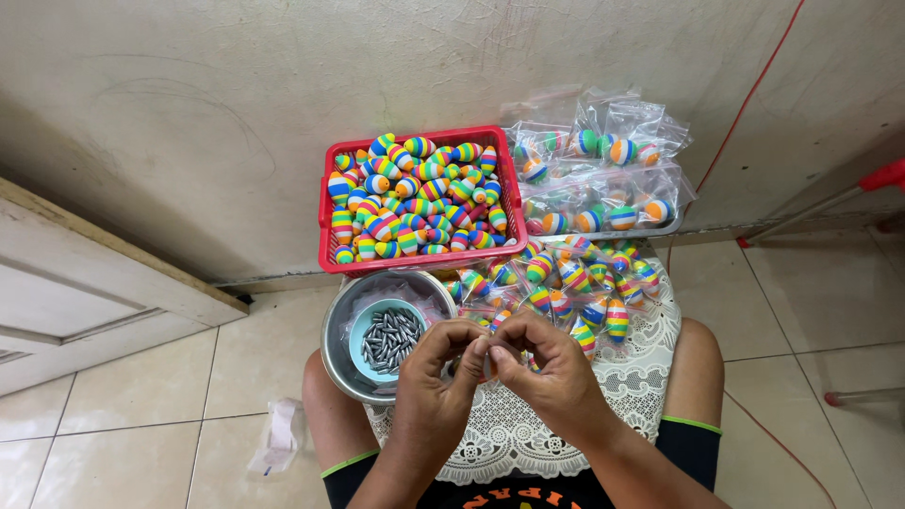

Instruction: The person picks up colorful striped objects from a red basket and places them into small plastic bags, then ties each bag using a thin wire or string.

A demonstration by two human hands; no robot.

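My left hand and my right hand meet over my lap, fingertips pinched together on a small clear plastic bag with a striped float in it; most of it is hidden by my fingers. Just beyond my hands a heap of bagged rainbow-striped floats lies on a white lace cloth across my knees. To the left a steel bowl holds a small blue dish of grey metal sinkers.
A red plastic basket full of loose striped floats stands against the wall. A clear tray with more bagged floats sits to its right. A white door is at left, a red cord and red-tipped stand at right, crumpled paper on the tiles.
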